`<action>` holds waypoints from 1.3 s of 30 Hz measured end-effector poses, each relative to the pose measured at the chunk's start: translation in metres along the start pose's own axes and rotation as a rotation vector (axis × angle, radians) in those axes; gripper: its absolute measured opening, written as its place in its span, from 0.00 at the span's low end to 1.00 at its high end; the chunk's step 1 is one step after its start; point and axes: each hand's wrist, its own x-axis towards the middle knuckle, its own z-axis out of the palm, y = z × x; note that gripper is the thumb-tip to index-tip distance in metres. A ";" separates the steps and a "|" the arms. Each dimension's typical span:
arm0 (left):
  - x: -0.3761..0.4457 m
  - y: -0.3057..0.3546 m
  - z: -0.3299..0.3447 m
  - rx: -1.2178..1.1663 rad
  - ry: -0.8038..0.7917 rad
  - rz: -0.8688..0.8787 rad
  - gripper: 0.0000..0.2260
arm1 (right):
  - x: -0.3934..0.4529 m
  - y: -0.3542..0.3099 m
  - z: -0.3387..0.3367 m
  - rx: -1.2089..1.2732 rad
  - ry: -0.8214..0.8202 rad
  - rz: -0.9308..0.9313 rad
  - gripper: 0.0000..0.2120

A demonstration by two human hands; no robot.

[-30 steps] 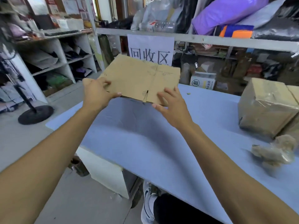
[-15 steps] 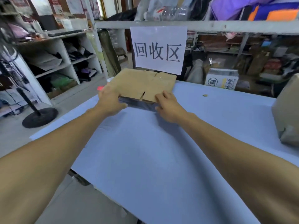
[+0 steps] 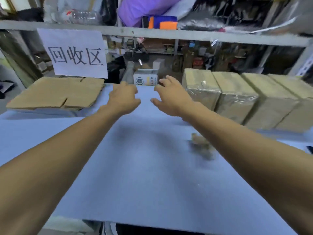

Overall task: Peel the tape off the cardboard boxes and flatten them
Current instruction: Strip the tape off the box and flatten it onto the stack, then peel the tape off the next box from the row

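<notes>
**Fig.: next box lies right of both hands**

Head view: left hand (image 3: 124,99) & right hand (image 3: 171,97) hover over blue counter (image 3: 144,175), fingers (image 3: 166,80) loosely spread, holding nothing. Nearest taped brown cardboard box (image 3: 201,89) sits just right of right hand; row runs rightward. Flattened brown cardboard (image 3: 57,94) far left.

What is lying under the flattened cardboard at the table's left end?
The flattened cardboard rests on more flat cardboard layers, whose edges peek out below, on the blue table. How many layers cannot be told; the top sheet covers them.
</notes>
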 end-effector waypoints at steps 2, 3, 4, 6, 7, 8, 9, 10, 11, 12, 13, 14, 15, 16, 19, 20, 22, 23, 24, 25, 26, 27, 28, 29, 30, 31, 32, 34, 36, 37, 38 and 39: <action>0.001 0.044 0.009 -0.062 -0.033 0.073 0.21 | -0.020 0.036 -0.015 -0.030 0.077 0.058 0.24; 0.001 0.063 0.013 -0.095 -0.052 0.110 0.22 | -0.028 0.053 -0.021 -0.040 0.116 0.089 0.23; 0.001 0.080 0.018 -0.132 -0.065 0.144 0.24 | -0.037 0.069 -0.026 -0.048 0.147 0.125 0.22; 0.004 0.109 0.026 -0.210 -0.084 0.197 0.28 | -0.051 0.095 -0.031 -0.055 0.171 0.211 0.25; 0.006 0.121 0.030 -0.250 -0.093 0.220 0.30 | -0.056 0.105 -0.031 -0.064 0.164 0.261 0.28; 0.008 0.131 0.033 -0.286 -0.099 0.244 0.31 | -0.060 0.113 -0.030 -0.077 0.151 0.306 0.31; 0.011 0.139 0.036 -0.308 -0.104 0.259 0.32 | -0.063 0.120 -0.026 -0.083 0.136 0.346 0.34; 0.013 0.146 0.039 -0.313 -0.109 0.267 0.33 | -0.064 0.124 -0.023 -0.079 0.119 0.381 0.36; 0.015 0.152 0.041 -0.304 -0.110 0.264 0.33 | -0.065 0.127 -0.019 -0.070 0.104 0.405 0.37; 0.017 0.156 0.043 -0.297 -0.103 0.254 0.32 | -0.064 0.129 -0.016 -0.067 0.095 0.413 0.36; 0.018 0.158 0.044 -0.298 -0.088 0.245 0.29 | -0.062 0.129 -0.014 -0.068 0.097 0.409 0.34; 0.018 0.159 0.044 -0.305 -0.066 0.239 0.27 | -0.061 0.128 -0.013 -0.064 0.108 0.401 0.31; 0.017 0.158 0.043 -0.305 -0.042 0.235 0.24 | -0.060 0.128 -0.013 -0.049 0.122 0.393 0.27; 0.016 0.156 0.042 -0.295 -0.022 0.231 0.21 | -0.059 0.127 -0.014 -0.029 0.133 0.384 0.24; 0.009 0.144 0.034 -0.268 0.003 0.209 0.14 | -0.057 0.123 -0.018 0.016 0.114 0.351 0.22; 0.005 0.139 0.030 -0.271 0.011 0.200 0.14 | -0.057 0.119 -0.019 0.018 0.095 0.335 0.23; -0.009 0.128 0.022 -0.282 0.034 0.183 0.14 | -0.059 0.107 -0.019 0.005 0.051 0.291 0.30; -0.018 0.121 0.018 -0.293 0.048 0.170 0.14 | -0.061 0.100 -0.018 0.002 0.041 0.260 0.33; -0.029 0.113 0.013 -0.305 0.059 0.154 0.15 | -0.063 0.092 -0.018 0.015 0.040 0.224 0.34; -0.042 0.106 0.007 -0.311 0.069 0.140 0.16 | -0.067 0.082 -0.018 0.057 0.045 0.188 0.32; -0.057 0.099 0.000 -0.315 0.082 0.131 0.18 | -0.072 0.071 -0.020 0.125 0.044 0.161 0.28; -0.072 0.092 -0.006 -0.322 0.095 0.125 0.19 | -0.078 0.059 -0.023 0.194 0.038 0.138 0.25; -0.086 0.083 -0.011 -0.331 0.102 0.119 0.19 | -0.086 0.047 -0.025 0.248 0.025 0.117 0.24; -0.101 0.075 -0.016 -0.336 0.112 0.116 0.18 | -0.094 0.036 -0.026 0.289 0.022 0.092 0.24; -0.115 0.068 -0.020 -0.337 0.128 0.117 0.18 | -0.103 0.026 -0.028 0.317 0.026 0.074 0.23; -0.130 0.060 -0.024 -0.341 0.144 0.116 0.19 | -0.113 0.017 -0.029 0.337 0.043 0.054 0.22; -0.145 0.054 -0.027 -0.354 0.156 0.112 0.22 | -0.124 0.007 -0.030 0.351 0.064 0.039 0.21; -0.177 0.045 -0.030 -0.402 0.196 0.093 0.24 | -0.147 -0.012 -0.028 0.399 0.119 0.014 0.19; -0.211 0.041 -0.028 -0.474 0.267 0.067 0.24 | -0.172 -0.030 -0.024 0.502 0.178 0.011 0.19; -0.227 0.042 -0.026 -0.517 0.310 0.052 0.23 | -0.184 -0.038 -0.022 0.576 0.209 0.016 0.19; -0.243 0.043 -0.023 -0.558 0.350 0.033 0.23 | -0.196 -0.047 -0.020 0.673 0.239 0.026 0.19; -0.258 0.045 -0.020 -0.591 0.392 0.013 0.22 | -0.210 -0.055 -0.018 0.791 0.273 0.034 0.19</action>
